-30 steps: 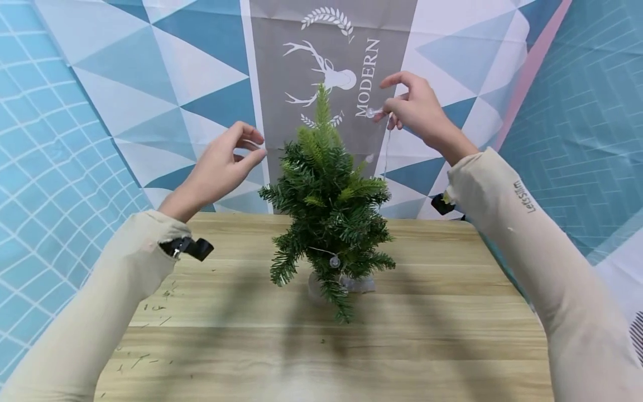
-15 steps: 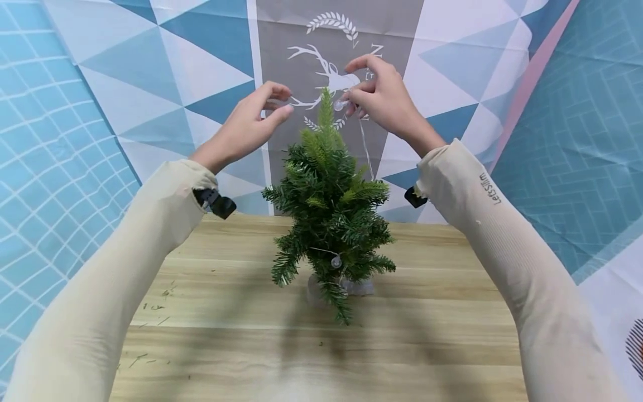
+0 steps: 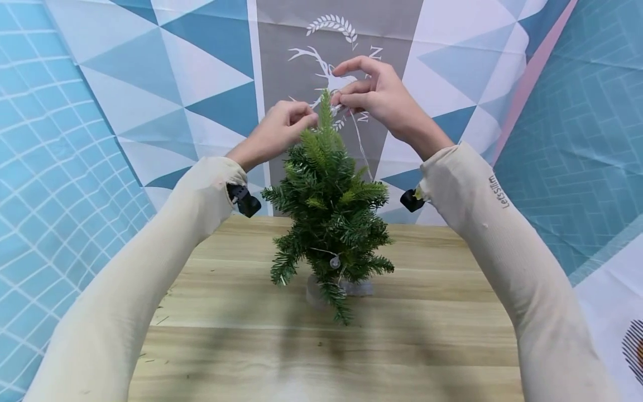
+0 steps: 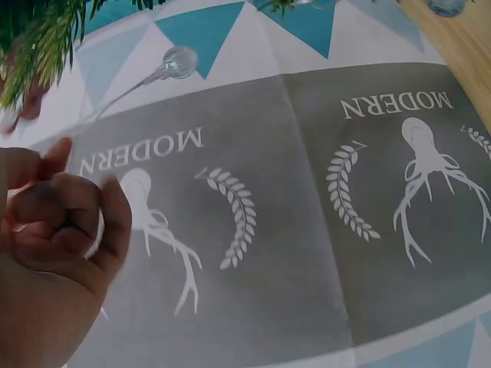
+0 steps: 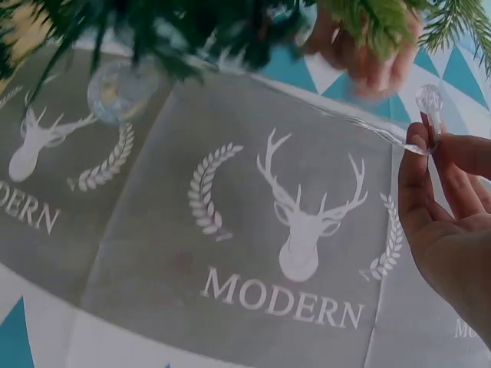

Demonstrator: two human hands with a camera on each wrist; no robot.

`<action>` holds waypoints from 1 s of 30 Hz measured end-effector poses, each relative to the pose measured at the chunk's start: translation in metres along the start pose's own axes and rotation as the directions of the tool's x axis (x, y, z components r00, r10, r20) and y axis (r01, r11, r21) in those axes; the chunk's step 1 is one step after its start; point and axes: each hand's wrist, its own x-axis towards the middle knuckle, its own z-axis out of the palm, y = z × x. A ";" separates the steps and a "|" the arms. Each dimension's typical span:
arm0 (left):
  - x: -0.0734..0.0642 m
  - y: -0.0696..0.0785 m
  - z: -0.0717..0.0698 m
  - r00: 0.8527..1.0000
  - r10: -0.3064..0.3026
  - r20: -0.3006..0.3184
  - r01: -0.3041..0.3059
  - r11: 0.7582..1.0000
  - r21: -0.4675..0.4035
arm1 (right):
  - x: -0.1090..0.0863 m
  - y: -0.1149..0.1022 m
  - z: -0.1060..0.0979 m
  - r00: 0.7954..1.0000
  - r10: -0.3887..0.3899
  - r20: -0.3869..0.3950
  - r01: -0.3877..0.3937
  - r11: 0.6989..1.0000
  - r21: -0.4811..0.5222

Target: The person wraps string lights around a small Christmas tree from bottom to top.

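Observation:
A small artificial Christmas tree stands upright on the wooden table, its pale green tip between the two hands. My right hand, right of the tip, pinches a string of lights between thumb and fingers. A clear round bulb pokes up from that pinch. My left hand is at the left of the tip with bent fingers; nothing held shows in it in the left wrist view. Another bulb hangs on its wire there. A bulb also rests low on the tree's front.
Near the tree's foot lies a clear, blurry piece. The wooden table has some green needle bits at left. Behind it hangs a patterned cloth with a deer print. Small dark devices are strapped at both wrists.
My right hand has moved left to the tree tip, carrying the bulb and wire along. My left hand has moved right to the tip, its thumb and fingers drawing closer together.

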 end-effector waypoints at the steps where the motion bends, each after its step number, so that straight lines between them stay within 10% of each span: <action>1: -0.002 -0.001 -0.001 1.000 0.007 -0.024 -0.007 1.000 0.018 | -0.001 0.000 0.000 1.000 0.004 -0.001 -0.004 1.000 0.000; 10: -0.003 0.001 -0.006 0.985 -0.021 0.170 0.067 0.960 -0.272 | -0.005 0.000 0.007 0.998 -0.013 0.068 0.016 0.999 -0.045; 17: -0.008 -0.001 -0.013 0.995 -0.074 -0.061 0.042 0.908 -0.417 | -0.010 -0.001 0.011 0.995 0.042 0.091 -0.020 0.972 -0.235; 24: -0.016 -0.004 -0.022 0.995 -0.066 -0.080 0.049 0.980 -0.194 | -0.022 -0.002 0.000 0.953 0.252 0.168 -0.135 0.850 -0.509; 30: -0.031 -0.005 -0.025 0.993 -0.052 -0.105 0.054 0.998 0.023 | -0.032 0.001 0.001 0.934 0.294 0.203 -0.139 0.822 -0.552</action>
